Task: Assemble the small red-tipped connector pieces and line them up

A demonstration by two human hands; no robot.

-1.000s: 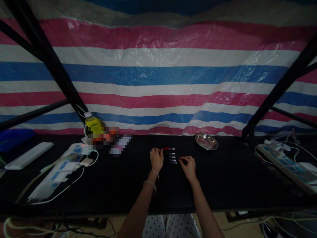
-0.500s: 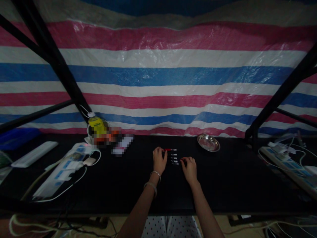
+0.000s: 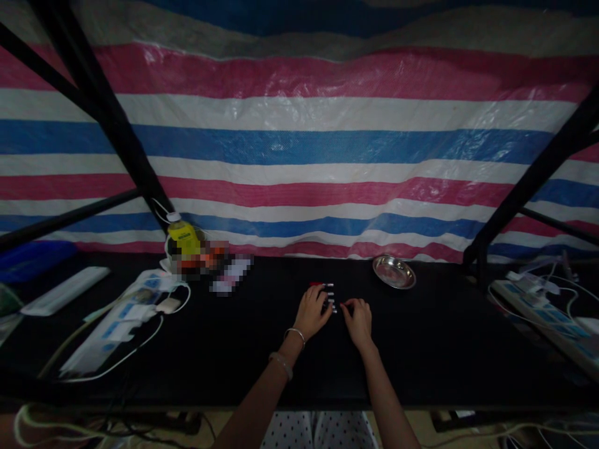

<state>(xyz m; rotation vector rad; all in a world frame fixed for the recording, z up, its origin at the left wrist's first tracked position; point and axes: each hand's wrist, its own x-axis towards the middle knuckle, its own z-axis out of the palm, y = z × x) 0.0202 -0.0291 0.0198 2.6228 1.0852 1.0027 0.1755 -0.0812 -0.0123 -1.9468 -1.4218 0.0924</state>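
Observation:
On the black table lies a short column of small, slim silver metal pieces (image 3: 331, 294), too small to name exactly. A thin red piece with a silver end (image 3: 320, 284) lies at the far end of this column. My left hand (image 3: 312, 312) reaches over the left ends of the pieces and partly hides them. Its thumb and fingers are apart around the nearer pieces; no firm grip shows. Just right of the column, my right hand (image 3: 359, 321) rests with thumb and forefinger pinched together. What is between those fingertips, if anything, cannot be made out.
A round, shallow metal dish (image 3: 394, 272) stands behind my right hand. At the left are a yellow-labelled bottle (image 3: 184, 237), a white power strip (image 3: 112, 327) with cables, and a blue tray (image 3: 35, 259). Another power strip (image 3: 538, 312) lies right. Black frame bars flank a striped sheet (image 3: 299, 146).
My left hand has moved from beside the red piece toward me and to the right, over the silver pieces. My right hand has stayed nearly still.

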